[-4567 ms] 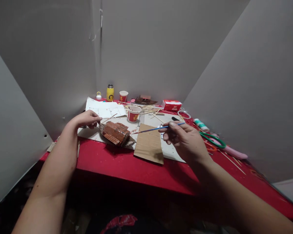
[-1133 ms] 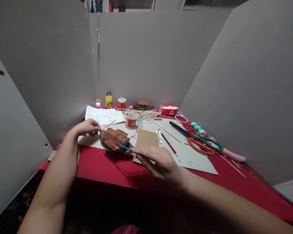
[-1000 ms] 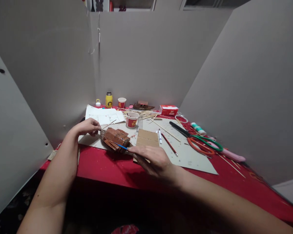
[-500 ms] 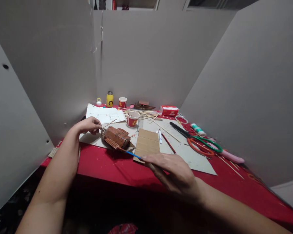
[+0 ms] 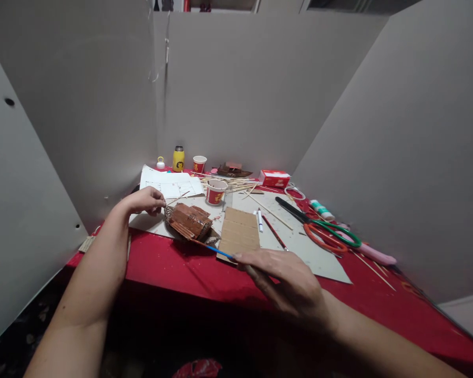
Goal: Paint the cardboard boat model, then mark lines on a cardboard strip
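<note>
A brown model boat (image 5: 191,219), built of small strips with a painted roof, is tilted above the near left part of the grey board. My left hand (image 5: 148,200) pinches it at its left end, where a thin stick also juts out by the fingertips. Between the thumb and fingers of my right hand (image 5: 286,275) is a slim paintbrush (image 5: 219,252) with a blue handle. The brush's far end reaches the near lower edge of the boat; whether the bristles touch it I cannot tell.
Just right of the boat lies a cardboard piece (image 5: 239,231), with a white marker (image 5: 260,220) and a dark red brush (image 5: 275,233) beside it. A paper cup (image 5: 216,192) stands behind. Large scissors (image 5: 319,228) lie right. Thin sticks (image 5: 236,184), a yellow bottle (image 5: 178,159) and another boat (image 5: 233,170) are farther back.
My right hand and the paintbrush have shifted slightly to the right along the boat's near edge. My left hand keeps its hold on the boat. The view has moved a little.
</note>
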Tool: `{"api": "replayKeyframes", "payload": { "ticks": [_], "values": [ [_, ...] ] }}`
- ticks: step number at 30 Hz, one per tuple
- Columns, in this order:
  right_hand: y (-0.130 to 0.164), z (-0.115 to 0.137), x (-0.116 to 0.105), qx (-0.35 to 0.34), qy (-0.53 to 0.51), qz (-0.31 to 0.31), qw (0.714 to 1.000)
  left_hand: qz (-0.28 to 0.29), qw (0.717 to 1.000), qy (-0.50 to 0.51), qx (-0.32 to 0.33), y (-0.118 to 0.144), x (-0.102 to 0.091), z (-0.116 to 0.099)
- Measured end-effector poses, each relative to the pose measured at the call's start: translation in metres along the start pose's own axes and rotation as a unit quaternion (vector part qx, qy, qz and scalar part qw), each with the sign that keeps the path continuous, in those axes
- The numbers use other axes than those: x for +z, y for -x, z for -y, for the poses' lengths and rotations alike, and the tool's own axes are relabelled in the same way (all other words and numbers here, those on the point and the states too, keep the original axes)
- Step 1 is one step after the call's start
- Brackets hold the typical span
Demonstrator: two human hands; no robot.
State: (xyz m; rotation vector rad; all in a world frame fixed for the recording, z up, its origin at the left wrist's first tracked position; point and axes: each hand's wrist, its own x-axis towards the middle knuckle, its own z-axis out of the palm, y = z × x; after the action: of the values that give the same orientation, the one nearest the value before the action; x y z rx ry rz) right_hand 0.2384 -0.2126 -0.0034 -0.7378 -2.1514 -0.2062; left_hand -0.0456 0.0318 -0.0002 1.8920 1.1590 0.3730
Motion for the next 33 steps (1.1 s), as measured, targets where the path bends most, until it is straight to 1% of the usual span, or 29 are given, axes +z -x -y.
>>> {"api": "replayKeyframes", "payload": {
  "ticks": [2,6,9,14,17,21,25,28,33],
  "values": [
    [-0.002,-0.003,0.006,-0.006,-0.007,-0.005,1.000,0.000,1.000,0.003,0.001,0.000,0.000,0.000],
    [-0.006,-0.010,0.016,-0.019,-0.013,0.009,1.000,0.002,1.000,0.008,0.000,-0.001,0.000,0.001],
    [-0.005,-0.008,0.010,-0.019,-0.002,0.012,1.000,0.002,1.000,0.004,0.000,-0.001,0.001,0.001],
    [0.000,0.000,-0.004,0.003,0.019,0.003,1.000,-0.007,1.000,-0.008,0.005,0.000,0.000,0.001],
    [-0.001,-0.001,-0.001,0.010,0.015,-0.013,1.000,-0.004,1.000,-0.007,0.003,0.000,0.001,0.000],
    [-0.005,-0.005,0.005,-0.002,0.017,-0.008,1.000,-0.006,1.000,-0.002,-0.003,0.000,0.001,-0.002],
    [-0.002,-0.001,-0.001,-0.002,0.018,0.002,1.000,-0.009,1.000,-0.004,-0.009,0.001,0.001,-0.003],
    [0.000,0.002,-0.003,0.013,0.028,-0.007,1.000,-0.010,1.000,-0.003,-0.006,0.002,0.001,-0.002],
    [-0.002,-0.004,0.008,-0.003,0.023,-0.009,1.000,-0.003,1.000,0.007,-0.005,0.001,0.001,-0.002]
  ]
}}
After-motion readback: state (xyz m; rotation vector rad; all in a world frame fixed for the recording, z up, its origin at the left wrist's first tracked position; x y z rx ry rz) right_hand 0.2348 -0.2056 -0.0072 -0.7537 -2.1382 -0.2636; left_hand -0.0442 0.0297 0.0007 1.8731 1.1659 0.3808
